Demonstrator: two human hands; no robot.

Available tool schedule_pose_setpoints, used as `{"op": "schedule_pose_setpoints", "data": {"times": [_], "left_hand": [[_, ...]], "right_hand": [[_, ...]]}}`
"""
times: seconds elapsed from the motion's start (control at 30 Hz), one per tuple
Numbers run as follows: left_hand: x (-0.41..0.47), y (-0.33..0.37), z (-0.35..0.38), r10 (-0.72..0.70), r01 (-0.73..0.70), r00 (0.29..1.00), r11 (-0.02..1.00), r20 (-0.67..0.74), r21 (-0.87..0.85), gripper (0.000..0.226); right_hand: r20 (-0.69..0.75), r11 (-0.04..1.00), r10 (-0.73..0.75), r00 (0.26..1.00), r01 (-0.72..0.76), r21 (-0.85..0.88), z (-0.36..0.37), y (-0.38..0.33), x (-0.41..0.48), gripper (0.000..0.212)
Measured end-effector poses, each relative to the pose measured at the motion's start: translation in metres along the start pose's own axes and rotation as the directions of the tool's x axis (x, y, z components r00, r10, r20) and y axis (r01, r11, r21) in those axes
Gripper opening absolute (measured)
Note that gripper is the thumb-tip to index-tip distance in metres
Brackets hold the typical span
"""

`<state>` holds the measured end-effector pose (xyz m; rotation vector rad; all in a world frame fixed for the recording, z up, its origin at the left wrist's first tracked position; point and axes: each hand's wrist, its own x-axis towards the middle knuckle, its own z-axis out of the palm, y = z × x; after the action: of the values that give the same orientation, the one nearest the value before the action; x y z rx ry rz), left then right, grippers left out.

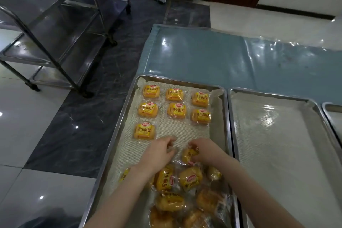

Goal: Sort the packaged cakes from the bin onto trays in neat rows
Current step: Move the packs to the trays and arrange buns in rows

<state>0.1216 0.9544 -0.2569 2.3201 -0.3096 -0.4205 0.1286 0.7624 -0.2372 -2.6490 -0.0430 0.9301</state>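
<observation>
A metal tray (118,126) lined with a mesh mat holds several yellow packaged cakes (176,110) laid in neat rows at its far end. A loose pile of packaged cakes (188,179) lies jumbled at its near end. My right hand (205,151) grips one packaged cake (187,154) at the top of the pile, tilted on its side. My left hand (161,151) hovers just left of it over the bare mat, fingers curled; its fingertips are blurred and seem to touch clear wrapper. The bin is not in view.
A second lined tray (273,135) sits to the right with nothing on it, and the corner of a third tray (333,109) shows at the far right. All rest on a table under blue plastic sheeting (203,55). A steel rack cart (55,33) stands on the floor to the left.
</observation>
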Motion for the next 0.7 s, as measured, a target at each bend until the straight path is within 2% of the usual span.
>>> {"op": "schedule_pose_setpoints", "data": {"times": [0.1, 0.2, 0.33, 0.43, 0.47, 0.5, 0.6, 0.7], "left_hand": [[0.002, 0.005, 0.011, -0.041, 0.039, 0.995, 0.999, 0.088, 0.022, 0.045], [0.0, 0.004, 0.011, -0.057, 0.057, 0.998, 0.998, -0.025, -0.029, 0.041], [-0.004, 0.002, 0.003, -0.127, 0.103, 0.98, 0.982, -0.152, -0.16, 0.044], [-0.002, 0.003, 0.001, -0.148, 0.119, 0.973, 0.98, -0.179, -0.162, 0.041], [-0.001, 0.002, 0.002, -0.155, 0.129, 0.971, 0.98, -0.179, -0.151, 0.038], [0.0, 0.002, 0.003, -0.166, 0.141, 0.969, 0.98, -0.182, -0.142, 0.037], [0.002, 0.002, 0.007, -0.191, 0.165, 0.956, 0.977, -0.222, -0.132, 0.043], [0.002, 0.002, 0.011, -0.178, 0.146, 0.949, 0.98, -0.26, -0.137, 0.045]], "right_hand": [[-0.06, 0.996, -0.04, 0.997, 0.045, 0.073, 0.005, 0.002, -0.002, 0.071], [-0.175, 0.968, -0.066, 0.982, 0.106, 0.226, 0.001, 0.002, -0.004, 0.074], [-0.339, 0.858, 0.132, 0.931, 0.063, 0.509, -0.002, -0.003, 0.0, 0.056], [-0.311, 0.759, 0.27, 0.911, -0.002, 0.652, 0.002, -0.011, 0.007, 0.044], [-0.288, 0.761, 0.276, 0.917, -0.026, 0.648, 0.004, -0.014, 0.008, 0.04], [-0.269, 0.806, 0.26, 0.927, -0.055, 0.589, 0.006, -0.017, 0.009, 0.036], [-0.226, 0.943, 0.216, 0.95, -0.143, 0.301, 0.01, -0.019, 0.011, 0.042], [-0.274, 0.964, 0.212, 0.938, -0.154, 0.218, 0.012, -0.015, 0.012, 0.036]]}}
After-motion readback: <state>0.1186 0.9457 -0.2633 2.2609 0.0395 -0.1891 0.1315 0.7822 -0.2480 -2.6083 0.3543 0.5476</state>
